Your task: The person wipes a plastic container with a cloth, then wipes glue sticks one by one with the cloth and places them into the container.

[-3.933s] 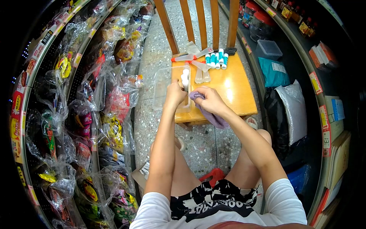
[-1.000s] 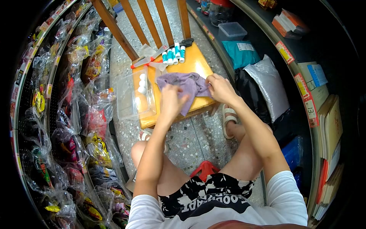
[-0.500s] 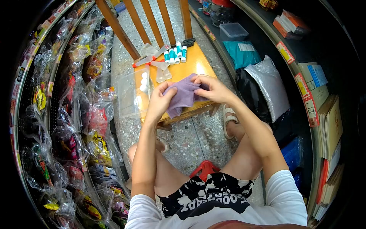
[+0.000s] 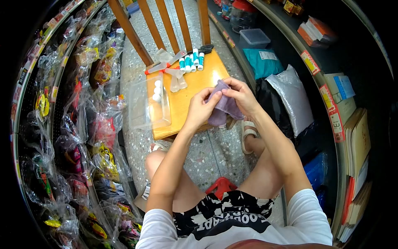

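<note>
A purple cloth (image 4: 226,108) hangs bunched between my two hands, over the front right part of the wooden chair seat (image 4: 182,114). My left hand (image 4: 203,106) pinches its left side. The fingers of my right hand (image 4: 240,94) are closed on its upper part. Farther back on the seat stand several white and teal tubes (image 4: 191,62), beside clear pieces with red ends (image 4: 168,66). A clear plastic box (image 4: 143,103) sits at the seat's left edge and overhangs it, with white round items (image 4: 157,91) at its right side.
Shelves of plastic-wrapped packets (image 4: 105,128) line the left. On the right shelf are a teal bag (image 4: 263,63), a silver bag (image 4: 294,97), a clear container (image 4: 253,38) and paper envelopes (image 4: 358,145). A red stool (image 4: 222,186) shows between my legs.
The cloth, spread on the seat a second ago, is now lifted and gathered. Both hands have closed on it and shifted right, closer together.
</note>
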Motion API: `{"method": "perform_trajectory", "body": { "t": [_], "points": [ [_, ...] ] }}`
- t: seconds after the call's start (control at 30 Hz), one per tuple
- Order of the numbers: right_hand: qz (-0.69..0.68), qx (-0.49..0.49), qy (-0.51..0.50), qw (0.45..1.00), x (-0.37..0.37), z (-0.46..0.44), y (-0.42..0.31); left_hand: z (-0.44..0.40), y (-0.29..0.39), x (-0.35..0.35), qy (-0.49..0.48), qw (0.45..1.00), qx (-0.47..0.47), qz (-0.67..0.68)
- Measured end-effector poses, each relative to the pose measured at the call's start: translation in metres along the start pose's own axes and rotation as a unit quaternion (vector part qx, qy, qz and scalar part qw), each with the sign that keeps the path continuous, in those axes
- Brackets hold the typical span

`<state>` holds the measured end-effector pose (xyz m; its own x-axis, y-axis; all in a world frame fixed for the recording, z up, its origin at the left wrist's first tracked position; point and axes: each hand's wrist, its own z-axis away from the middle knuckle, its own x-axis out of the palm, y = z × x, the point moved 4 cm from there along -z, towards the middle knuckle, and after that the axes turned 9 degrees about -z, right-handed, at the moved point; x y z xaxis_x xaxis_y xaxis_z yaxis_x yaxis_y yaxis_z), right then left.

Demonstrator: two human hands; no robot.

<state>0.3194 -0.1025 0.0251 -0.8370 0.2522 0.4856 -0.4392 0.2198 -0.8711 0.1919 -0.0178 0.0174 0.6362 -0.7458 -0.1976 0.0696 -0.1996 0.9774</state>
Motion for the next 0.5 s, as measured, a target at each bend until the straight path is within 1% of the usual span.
{"method": "perform_trajectory", "body": {
  "t": [0.03,0.07,0.1,0.13,0.2,0.27,0.3,0.4,0.43,0.5],
  "points": [
    [0.018,-0.016,0.017,1.000,-0.004,-0.001,0.002,-0.005,-0.004,0.002,-0.016,1.000,-0.006,0.021],
    [0.052,-0.044,0.059,0.996,-0.008,-0.002,0.005,-0.008,-0.008,0.005,-0.031,0.999,-0.012,0.041],
    [0.085,-0.071,0.101,0.989,-0.007,-0.001,0.006,-0.007,0.001,0.007,-0.018,0.998,-0.027,0.051],
    [0.118,-0.099,0.142,0.978,-0.008,0.000,0.007,-0.010,0.001,0.009,0.005,0.998,-0.022,0.063],
    [0.203,-0.148,0.112,0.961,-0.003,-0.001,0.009,-0.017,-0.003,0.012,0.050,0.995,-0.011,0.086],
    [0.291,-0.203,0.079,0.932,0.006,0.000,0.005,-0.027,-0.013,0.020,0.039,0.987,-0.027,0.156],
    [0.289,-0.201,0.082,0.932,0.008,0.000,0.004,-0.029,-0.009,0.021,0.034,0.980,-0.034,0.191],
    [0.190,-0.116,0.125,0.967,-0.010,-0.009,0.006,-0.030,-0.003,0.021,0.008,0.946,-0.158,0.282],
    [0.174,-0.112,0.136,0.969,-0.013,-0.009,0.005,-0.035,-0.006,0.020,-0.001,0.964,-0.161,0.212],
    [0.195,-0.098,0.152,0.964,-0.018,-0.009,0.004,-0.047,-0.024,0.020,-0.020,0.983,-0.167,0.071]
  ]
}}
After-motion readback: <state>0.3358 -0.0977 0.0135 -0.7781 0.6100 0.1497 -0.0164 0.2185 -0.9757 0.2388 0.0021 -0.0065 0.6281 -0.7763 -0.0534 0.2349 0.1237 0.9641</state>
